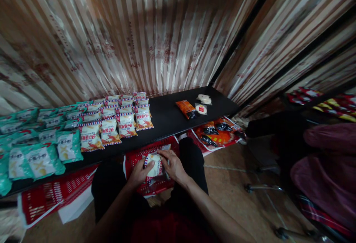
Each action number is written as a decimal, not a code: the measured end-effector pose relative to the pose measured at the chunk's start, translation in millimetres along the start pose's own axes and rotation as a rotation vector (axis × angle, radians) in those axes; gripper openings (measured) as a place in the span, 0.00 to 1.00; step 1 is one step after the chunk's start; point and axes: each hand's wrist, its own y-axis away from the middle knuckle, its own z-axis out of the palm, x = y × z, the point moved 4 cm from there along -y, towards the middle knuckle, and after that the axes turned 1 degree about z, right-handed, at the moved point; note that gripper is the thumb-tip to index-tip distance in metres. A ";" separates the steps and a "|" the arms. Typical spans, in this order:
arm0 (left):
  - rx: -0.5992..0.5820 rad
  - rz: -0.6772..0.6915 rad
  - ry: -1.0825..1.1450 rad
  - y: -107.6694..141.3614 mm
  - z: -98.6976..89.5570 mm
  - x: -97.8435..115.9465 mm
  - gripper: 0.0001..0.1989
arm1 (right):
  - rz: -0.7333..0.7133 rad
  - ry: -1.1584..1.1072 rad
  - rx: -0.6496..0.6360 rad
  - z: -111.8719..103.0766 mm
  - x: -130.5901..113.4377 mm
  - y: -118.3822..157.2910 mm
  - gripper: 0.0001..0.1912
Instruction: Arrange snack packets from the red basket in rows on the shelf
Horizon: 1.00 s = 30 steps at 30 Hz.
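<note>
Low in front of me, between my knees, both hands hold a small snack bag [155, 165] with a red-and-blue striped edge. My left hand [140, 172] grips its left side, thumb on the front. My right hand [172, 164] pinches its upper right part. Below the bag is a red plastic basket [129, 160] with a clear wrapper in it; hands and bag cover much of its inside. On the black table [164, 119] beyond, matching striped snack bags [127, 125] stand in rows, with teal snack bags [69, 145] to their left.
An orange-and-black packet [187, 109] and two clear packets with round pale contents [201, 109] lie on the table's right. Another basket of orange packets [214, 132] sits below. A red basket [44, 198] is at left. A person in a pink garment [325, 176] sits at right.
</note>
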 end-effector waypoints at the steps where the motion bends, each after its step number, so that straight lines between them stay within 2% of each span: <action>1: -0.016 -0.012 0.007 -0.2 -0.8 0.5 0.26 | 0.009 -0.002 -0.011 -0.3 -0.5 0.2 0.16; 6: -0.041 -0.047 -0.049 -2.6 -5.8 4.6 0.25 | 0.064 -0.037 -0.091 -2.1 -2.0 1.6 0.16; 11: -0.164 -0.070 -0.075 -5.2 -5.7 12.2 0.26 | 0.115 -0.138 -0.171 -4.3 -1.6 3.3 0.19; 19: -0.284 -0.077 -0.153 -10.1 -3.7 19.9 0.24 | 0.255 -0.376 -0.429 4.5 0.8 13.5 0.26; 24: -0.282 -0.098 -0.145 -12.5 -2.7 21.1 0.24 | 0.291 -0.437 -0.419 12.8 6.3 15.8 0.27; 30: -0.185 -0.092 -0.155 -17.9 -5.2 15.5 0.25 | 0.371 -0.375 -0.302 24.4 16.8 17.6 0.26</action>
